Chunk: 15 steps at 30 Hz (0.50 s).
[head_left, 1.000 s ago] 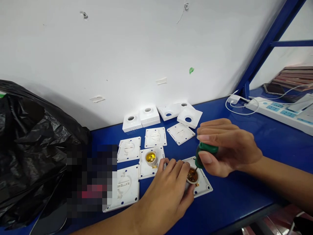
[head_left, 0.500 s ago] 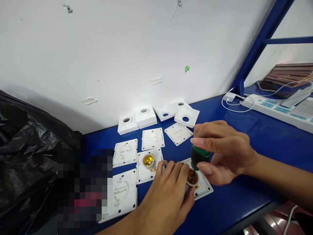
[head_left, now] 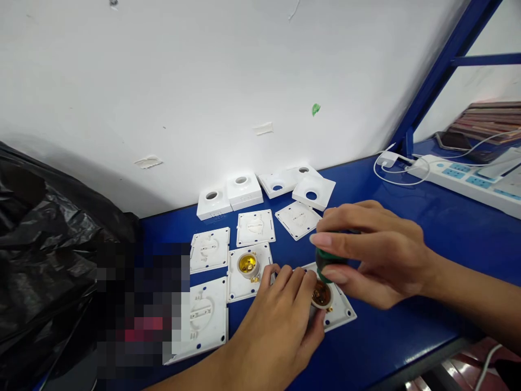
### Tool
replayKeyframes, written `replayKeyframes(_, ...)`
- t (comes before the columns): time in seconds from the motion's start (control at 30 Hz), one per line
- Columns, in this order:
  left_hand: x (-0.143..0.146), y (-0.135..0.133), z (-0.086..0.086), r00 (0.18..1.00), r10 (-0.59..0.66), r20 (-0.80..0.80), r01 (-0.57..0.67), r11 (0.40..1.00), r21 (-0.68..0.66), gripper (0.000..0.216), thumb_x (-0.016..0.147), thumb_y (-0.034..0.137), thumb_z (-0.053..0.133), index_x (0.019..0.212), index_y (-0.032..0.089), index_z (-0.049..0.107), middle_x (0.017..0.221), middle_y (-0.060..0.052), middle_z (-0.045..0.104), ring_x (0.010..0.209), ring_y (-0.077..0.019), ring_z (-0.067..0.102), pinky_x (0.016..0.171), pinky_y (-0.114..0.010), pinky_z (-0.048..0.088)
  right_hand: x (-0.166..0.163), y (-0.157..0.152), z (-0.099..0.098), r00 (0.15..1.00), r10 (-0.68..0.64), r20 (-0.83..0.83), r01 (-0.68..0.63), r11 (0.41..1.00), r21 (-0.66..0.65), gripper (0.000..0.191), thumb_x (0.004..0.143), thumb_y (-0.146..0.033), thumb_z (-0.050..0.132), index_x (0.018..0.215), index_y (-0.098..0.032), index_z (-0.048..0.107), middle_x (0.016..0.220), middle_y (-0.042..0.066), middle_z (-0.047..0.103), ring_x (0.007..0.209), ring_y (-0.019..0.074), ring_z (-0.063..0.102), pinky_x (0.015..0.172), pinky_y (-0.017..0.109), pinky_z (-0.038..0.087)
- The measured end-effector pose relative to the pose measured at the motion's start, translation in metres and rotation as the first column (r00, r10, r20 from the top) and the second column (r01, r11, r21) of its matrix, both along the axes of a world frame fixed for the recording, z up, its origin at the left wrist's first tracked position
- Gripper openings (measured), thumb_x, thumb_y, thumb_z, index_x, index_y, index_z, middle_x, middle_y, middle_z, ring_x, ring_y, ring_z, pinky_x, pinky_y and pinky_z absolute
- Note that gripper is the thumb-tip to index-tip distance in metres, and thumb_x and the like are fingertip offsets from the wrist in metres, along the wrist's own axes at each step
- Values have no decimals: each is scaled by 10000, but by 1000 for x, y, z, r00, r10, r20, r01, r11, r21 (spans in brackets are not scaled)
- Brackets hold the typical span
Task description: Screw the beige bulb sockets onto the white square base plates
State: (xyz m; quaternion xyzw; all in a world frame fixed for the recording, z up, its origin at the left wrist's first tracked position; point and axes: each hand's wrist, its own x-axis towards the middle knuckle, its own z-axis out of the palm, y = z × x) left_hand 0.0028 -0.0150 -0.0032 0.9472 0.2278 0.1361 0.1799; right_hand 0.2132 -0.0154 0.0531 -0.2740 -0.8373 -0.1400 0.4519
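Note:
My right hand (head_left: 372,252) grips a green and black screwdriver (head_left: 325,263), its tip pointing down into a round lamp socket (head_left: 323,296) with a brass-coloured inside. That socket sits on a square white plate (head_left: 340,317). Curled around the socket's left side, my left hand (head_left: 280,320) keeps its fingers on it and covers part of the plate. Just left of it lies another white plate (head_left: 236,288) bearing a lamp socket (head_left: 248,265) with a shiny yellow inside.
Bare white plates (head_left: 211,250) lie on the blue table (head_left: 366,187). Several white covers with round holes (head_left: 244,193) stand by the wall. A black plastic bag (head_left: 49,244) is at left. A power strip (head_left: 468,182) with white cables lies at right.
My right hand has turned around the screwdriver handle, its fingers now covering more of the top. My left hand stays on the socket. The view has shifted slightly.

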Motion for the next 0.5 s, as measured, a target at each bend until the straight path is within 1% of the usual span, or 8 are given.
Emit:
replayKeyframes(0.07, 0, 0, 1, 1000, -7, 4, 7, 1000, 0, 240, 1029, 190, 605, 1260, 191, 541, 1192, -98, 683, 1113, -327, 629, 1077, -622, 493, 1, -1, 2, 998, -57, 2, 57, 998, 39, 101, 1038, -280, 621, 982, -196, 628, 739, -28, 621, 626, 134, 611, 518, 309, 508)
replayKeyframes(0.13, 0, 0, 2, 1000, -7, -22, 7, 1000, -8, 228, 1031, 184, 590, 1254, 196, 544, 1201, -99, 677, 1126, -330, 629, 1091, -633, 485, 2, -3, 3, 996, -88, -3, 88, 991, 103, 151, 1053, -325, 595, 953, -216, 627, 699, -33, 590, 606, 151, 612, 513, 328, 525)
replayKeyframes(0.23, 0, 0, 4, 998, 2, -56, -3, 1000, -7, 186, 1042, 202, 571, 1227, 200, 559, 1199, -103, 678, 1162, -338, 631, 1127, -648, 454, 3, -7, 3, 999, -42, 7, 41, 994, 101, 289, 1110, -316, 413, 1016, -195, 658, 828, 27, 684, 699, 169, 688, 618, 364, 601)
replayKeyframes(0.3, 1, 0, 5, 999, 5, -48, -5, 1000, 2, 168, 1041, 204, 571, 1208, 193, 568, 1190, -106, 679, 1161, -341, 629, 1125, -653, 451, 3, -9, 5, 1000, -14, 25, 12, 998, 63, 253, 1101, -271, 429, 1039, -184, 659, 872, 36, 716, 711, 158, 701, 641, 352, 605)
replayKeyframes(0.37, 1, 0, 6, 999, 3, -46, -3, 1000, -14, 121, 1033, 182, 564, 1151, 193, 586, 1159, -95, 678, 1127, -335, 631, 1101, -648, 469, 2, -9, 6, 999, -37, 39, 34, 997, 73, 139, 1064, -246, 541, 979, -206, 644, 767, -6, 685, 650, 147, 673, 592, 330, 579)
replayKeyframes(0.4, 1, 0, 6, 999, 0, -47, -1, 1000, -28, 107, 1029, 172, 558, 1127, 196, 592, 1153, -92, 676, 1115, -333, 631, 1090, -644, 477, 2, -9, 7, 998, -51, 42, 47, 994, 102, 129, 1048, -257, 586, 935, -218, 633, 699, -27, 645, 615, 147, 650, 565, 326, 564)
replayKeyframes(0.47, 1, 0, 7, 999, -9, -52, 7, 999, -45, 111, 1027, 163, 549, 1122, 196, 596, 1157, -94, 674, 1115, -335, 631, 1093, -649, 473, 1, -9, 6, 997, -66, 37, 60, 987, 152, 190, 1061, -306, 574, 899, -222, 628, 641, -37, 595, 598, 155, 632, 557, 334, 559)
replayKeyframes(0.5, 1, 0, 7, 998, -13, -54, 11, 999, -45, 121, 1031, 167, 548, 1141, 192, 593, 1165, -99, 674, 1123, -338, 631, 1104, -654, 463, 0, -9, 6, 998, -56, 34, 50, 986, 157, 233, 1085, -329, 521, 922, -212, 641, 666, -24, 614, 617, 159, 642, 575, 342, 569)
